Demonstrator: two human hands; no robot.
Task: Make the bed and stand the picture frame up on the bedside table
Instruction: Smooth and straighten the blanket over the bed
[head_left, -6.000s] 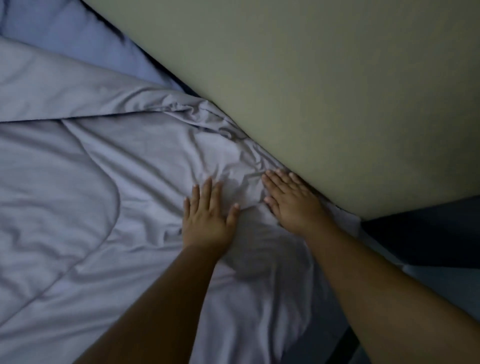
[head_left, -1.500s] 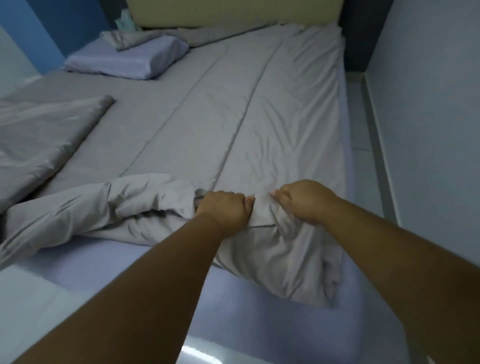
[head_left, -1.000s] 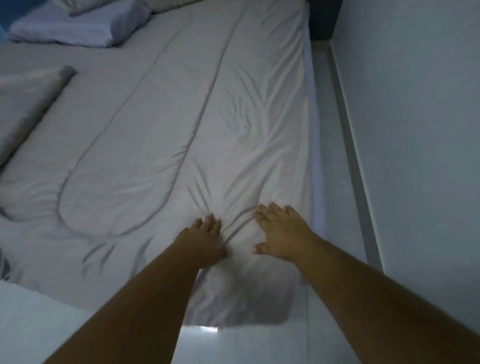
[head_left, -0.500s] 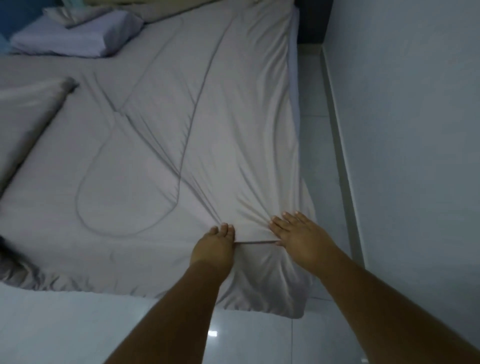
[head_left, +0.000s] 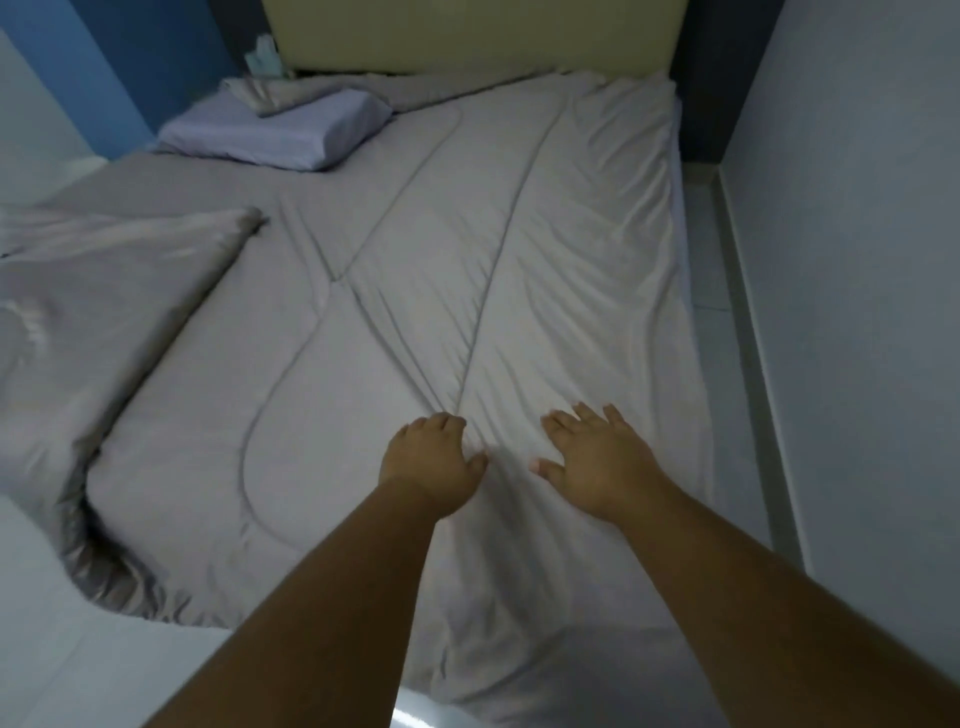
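A grey quilted comforter lies spread over the bed, wrinkled along its right side and hanging over the foot. My left hand rests on it near the foot of the bed, fingers bent down onto the cloth. My right hand lies flat beside it with the fingers spread. Neither hand holds the cloth. A lilac pillow sits at the head on the left, with a folded grey corner over its far end. At the left, part of the comforter is folded back on itself. No picture frame or bedside table shows.
A pale yellow headboard stands at the far end. A grey wall runs close along the bed's right side, leaving a narrow strip of tiled floor. Blue wall at the far left. White floor lies below the foot.
Half a second ago both hands were at the comforter's edge at the foot of the bed; now they lie farther up on top of it, pressing it flat. The view has tilted up toward the headboard.
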